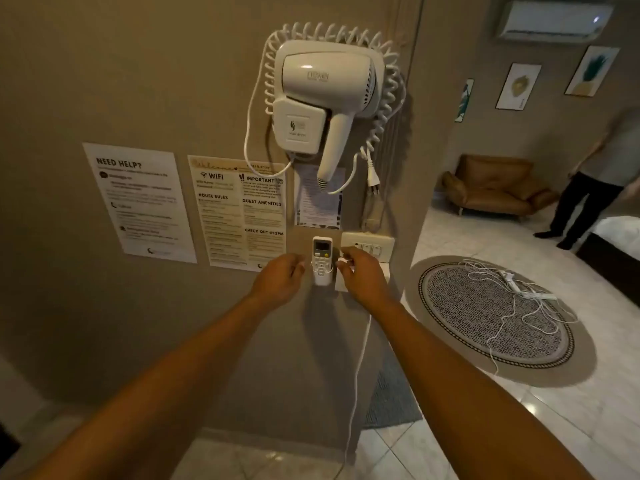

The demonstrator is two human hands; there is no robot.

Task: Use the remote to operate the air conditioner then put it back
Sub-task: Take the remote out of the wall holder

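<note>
A white air-conditioner remote (322,252) stands upright in a small white wall holder (322,277) on the beige wall, its display and buttons facing me. My left hand (278,282) hovers just left of the holder with its fingers curled and apart, holding nothing. My right hand (360,275) is just right of the holder, fingers loosely bent toward the remote, also holding nothing. Neither hand clearly touches the remote. The white air conditioner (554,20) hangs high on the far wall at the upper right, with a small light showing on its face.
A wall-mounted hair dryer (325,98) with a coiled cord hangs above the remote. Printed notices (239,209) are stuck to its left, a switch plate (367,244) to its right. A round rug (495,313) with loose white cables, a brown sofa (495,187) and a standing person (588,188) lie right.
</note>
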